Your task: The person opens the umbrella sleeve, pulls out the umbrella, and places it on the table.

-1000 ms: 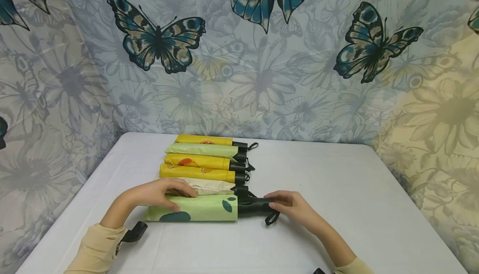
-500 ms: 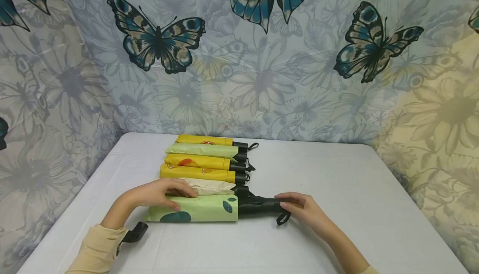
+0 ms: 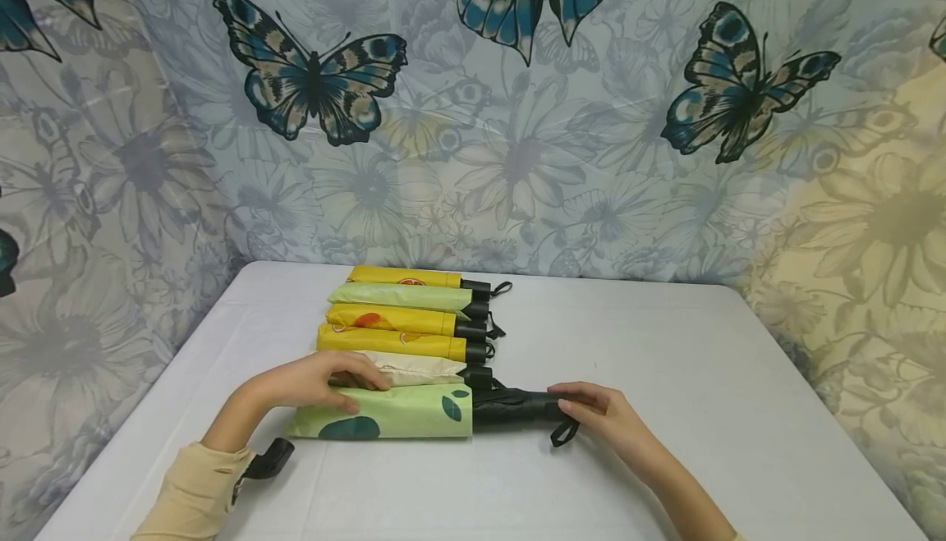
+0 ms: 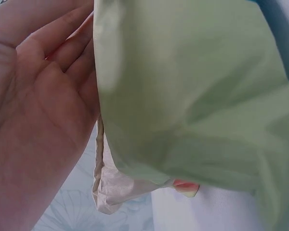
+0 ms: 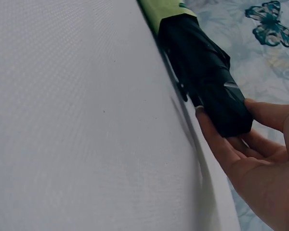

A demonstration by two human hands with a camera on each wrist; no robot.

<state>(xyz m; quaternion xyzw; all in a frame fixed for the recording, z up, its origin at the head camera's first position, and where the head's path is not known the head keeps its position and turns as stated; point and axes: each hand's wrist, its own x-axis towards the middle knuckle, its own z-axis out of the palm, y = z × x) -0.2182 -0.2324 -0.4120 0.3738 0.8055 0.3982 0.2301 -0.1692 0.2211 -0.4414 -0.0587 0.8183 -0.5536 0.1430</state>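
A black folded umbrella [image 3: 513, 407] sticks out of the right end of a light green umbrella sleeve [image 3: 414, 414] printed with dark leaves. My left hand [image 3: 318, 383] holds the sleeve near its left end, thumb on its upper face. In the left wrist view the green sleeve [image 4: 192, 96] covers the fingertips. Thumb and fingers of my right hand [image 3: 609, 418] pinch the umbrella's outer end, where a black wrist strap [image 3: 565, 433] hangs. The right wrist view shows this black umbrella [image 5: 207, 72] between thumb and fingers, its far part inside the sleeve.
Behind the green sleeve, folded umbrellas lie side by side: a cream one [image 3: 421, 369], several yellow ones [image 3: 429, 347] and a light green one [image 3: 406, 295]. Their black handles point right. The white table [image 3: 702, 360] meets a butterfly-printed cloth [image 3: 517, 155] at the back.
My right hand has moved right with the umbrella's end, so more of the black umbrella shows outside the sleeve. My left hand and the sleeve have stayed in place.
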